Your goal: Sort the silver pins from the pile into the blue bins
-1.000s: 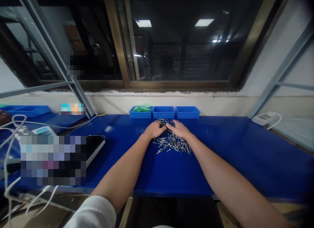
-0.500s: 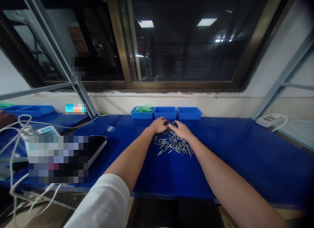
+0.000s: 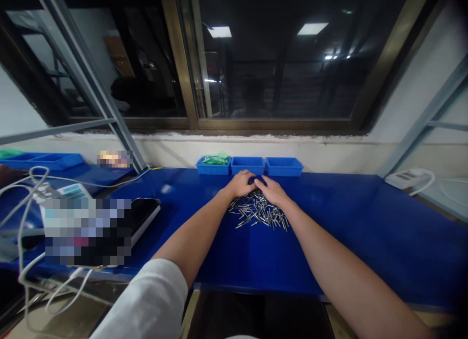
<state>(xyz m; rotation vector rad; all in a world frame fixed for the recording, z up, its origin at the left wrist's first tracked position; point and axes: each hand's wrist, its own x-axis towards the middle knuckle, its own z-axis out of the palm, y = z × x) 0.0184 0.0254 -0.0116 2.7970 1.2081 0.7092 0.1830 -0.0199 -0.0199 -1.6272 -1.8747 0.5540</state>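
Left hand (image 3: 241, 184) and right hand (image 3: 272, 190), bare: both curved over the far part of the metal heap, thumbs nearly meeting; whether the fingers close on any piece cannot be told, the undersides being hidden.

Window (image 3: 285, 66), dark glass in a brown metal frame: behind the far edge of the tabletop.

Tabletop (image 3: 347, 222), glossy blue, broad: carries the items below.

Slab-like device (image 3: 146, 210), black top and pale side, partly blurred: toward the left edge, well apart from the hands.

Loose heap of slim silver metal pins (image 3: 259, 215), rivet-like: on the tabletop, between its far and near edges. It lies beneath the hands and spreads from them toward the near edge; left hand covers its far left, right hand its far right, both about equally near. No common long axis: pins cross in all directions, several at the near right lying roughly toward the near edge.

Three shallow rectangular blue plastic trays, one row along the far edge, just beyond the hands: left tray (image 3: 214, 171), with crumpled green film-like material (image 3: 215, 159); middle tray (image 3: 247, 163); right tray (image 3: 284, 169).

White block with a cable (image 3: 407, 178): beside the far right corner.
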